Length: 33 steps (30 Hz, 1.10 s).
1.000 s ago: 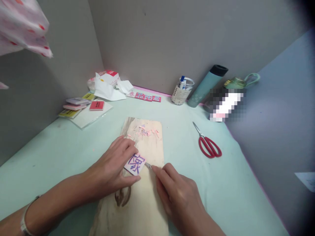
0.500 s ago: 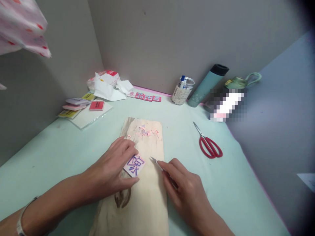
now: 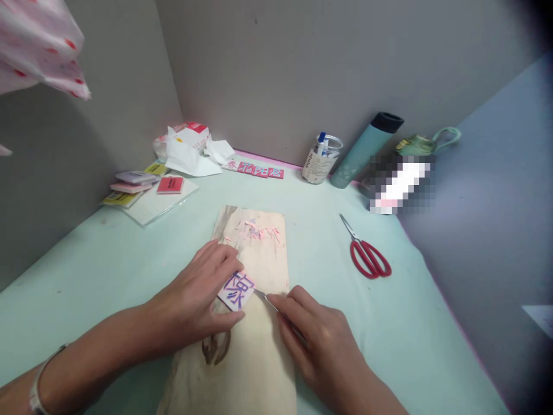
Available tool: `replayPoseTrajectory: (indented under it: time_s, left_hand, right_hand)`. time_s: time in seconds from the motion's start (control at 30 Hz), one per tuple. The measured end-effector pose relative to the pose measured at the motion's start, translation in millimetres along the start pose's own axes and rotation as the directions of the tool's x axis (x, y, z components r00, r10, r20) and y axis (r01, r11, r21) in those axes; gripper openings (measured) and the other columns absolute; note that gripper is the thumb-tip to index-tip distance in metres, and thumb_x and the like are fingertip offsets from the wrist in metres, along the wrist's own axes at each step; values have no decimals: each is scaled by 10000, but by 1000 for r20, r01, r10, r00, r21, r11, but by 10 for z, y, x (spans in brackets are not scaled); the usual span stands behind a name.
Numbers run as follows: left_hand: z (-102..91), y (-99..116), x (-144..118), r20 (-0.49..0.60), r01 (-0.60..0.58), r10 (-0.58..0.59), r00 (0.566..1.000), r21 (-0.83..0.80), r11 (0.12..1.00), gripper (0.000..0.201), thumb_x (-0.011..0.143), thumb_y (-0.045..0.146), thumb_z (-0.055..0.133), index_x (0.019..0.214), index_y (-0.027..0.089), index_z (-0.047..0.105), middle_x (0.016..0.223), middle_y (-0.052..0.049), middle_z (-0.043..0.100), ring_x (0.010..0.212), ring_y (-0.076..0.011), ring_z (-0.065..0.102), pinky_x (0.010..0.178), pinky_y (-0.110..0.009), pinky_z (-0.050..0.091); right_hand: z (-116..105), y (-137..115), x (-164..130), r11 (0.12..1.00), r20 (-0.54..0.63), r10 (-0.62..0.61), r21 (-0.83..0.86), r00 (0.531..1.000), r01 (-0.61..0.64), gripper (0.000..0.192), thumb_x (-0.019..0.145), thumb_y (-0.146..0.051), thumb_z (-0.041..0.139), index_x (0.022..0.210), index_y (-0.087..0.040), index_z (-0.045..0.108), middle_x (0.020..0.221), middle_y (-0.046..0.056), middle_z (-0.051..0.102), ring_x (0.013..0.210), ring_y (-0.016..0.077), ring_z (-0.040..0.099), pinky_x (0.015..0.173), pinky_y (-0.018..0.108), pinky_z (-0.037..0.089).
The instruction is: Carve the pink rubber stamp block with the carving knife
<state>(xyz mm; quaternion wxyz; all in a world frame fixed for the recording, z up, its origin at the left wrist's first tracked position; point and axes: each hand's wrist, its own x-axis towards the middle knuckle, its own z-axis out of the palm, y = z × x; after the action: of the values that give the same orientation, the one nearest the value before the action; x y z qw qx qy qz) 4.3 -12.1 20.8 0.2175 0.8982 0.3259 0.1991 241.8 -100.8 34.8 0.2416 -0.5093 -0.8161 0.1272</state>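
Left hand (image 3: 203,300) half-covers the pink block (image 3: 236,290); right hand's (image 3: 317,340) grip clamps a mostly hidden blade (image 3: 268,300).

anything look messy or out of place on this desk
Mostly tidy. Pink shavings lie scattered over the far end of the wooden board, beyond the pink block under the left hand. Crumpled white paper sits heaped in the back corner.

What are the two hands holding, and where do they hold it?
The left hand pins the pink block by its left edges on the wooden board. The right hand holds a thin blade by its handle.
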Motion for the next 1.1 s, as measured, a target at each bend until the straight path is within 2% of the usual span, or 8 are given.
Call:
replayPoseTrajectory:
  time_s: [0.23,0.37,0.5,0.63,0.73,0.83,1.0,1.1]
  left_hand:
    - [-21,10,3,34,13,-13,999,-4,1000,355,817,220,695,1123,225,514,1221,-91,519,1227,-326,453,1064,-495,407]
    - [-25,10,-4,55,13,-12,998,-6,1000,367,809,215,688,1128,228,507,1234,-88,497,1234,-325,433,1055,-491,409]
    - [-23,4,-9,46,12,-11,999,-9,1000,394,785,175,679,1138,229,513,1230,-85,502,1231,-318,441,1059,-479,410]
    - [-22,-12,-4,47,-8,8,999,6,1000,439,799,163,673,1199,234,508,1265,-81,518,1266,-307,449,1152,-497,327]
    - [-8,-38,-11,76,-51,51,996,3,999,509,831,148,650,1297,250,470,1287,-57,560,1294,-273,471,1238,-502,195]
    - [27,-72,-31,69,-69,69,995,-3,998,588,857,138,626,1391,263,412,1360,-44,567,1367,-248,444,1277,-475,104]
    - [68,-101,-51,66,-58,58,996,-4,998,604,881,148,603,1432,280,394,1414,-36,564,1440,-241,391,1285,-473,109]
    - [72,-98,-47,65,-43,44,997,-13,999,569,882,192,635,1405,274,427,1391,-50,583,1423,-267,420,1276,-513,143]
  right_hand:
    - [31,-5,-13,988,-48,-42,-150,998,34,296,1004,-126,411,1169,-155,655,821,31,631,537,147,595,474,272,426]
    - [13,111,-3,980,-110,30,-193,993,-51,286,1002,-128,423,1118,-138,685,767,14,579,485,128,523,440,266,374]
    - [-21,158,2,992,-53,122,37,991,-121,295,994,-132,454,1183,-155,679,805,12,573,536,110,527,466,238,394]
    - [-46,89,26,938,17,192,293,981,-188,305,996,-167,458,1194,-202,687,803,9,571,610,122,555,510,238,401]
    - [-71,43,56,828,80,310,468,947,-310,268,992,-245,501,1154,-242,715,819,14,592,667,138,550,571,254,416]
    - [-88,32,74,627,174,424,652,889,-427,215,956,-309,588,1091,-269,751,863,17,621,702,140,534,615,260,420]
    - [-73,56,82,345,318,491,784,811,-516,216,935,-338,634,1072,-269,786,624,-43,503,540,95,407,534,235,320]
    - [-64,61,93,207,365,518,824,773,-528,197,916,-353,679,1032,-249,800,571,-57,491,525,79,425,562,222,335]
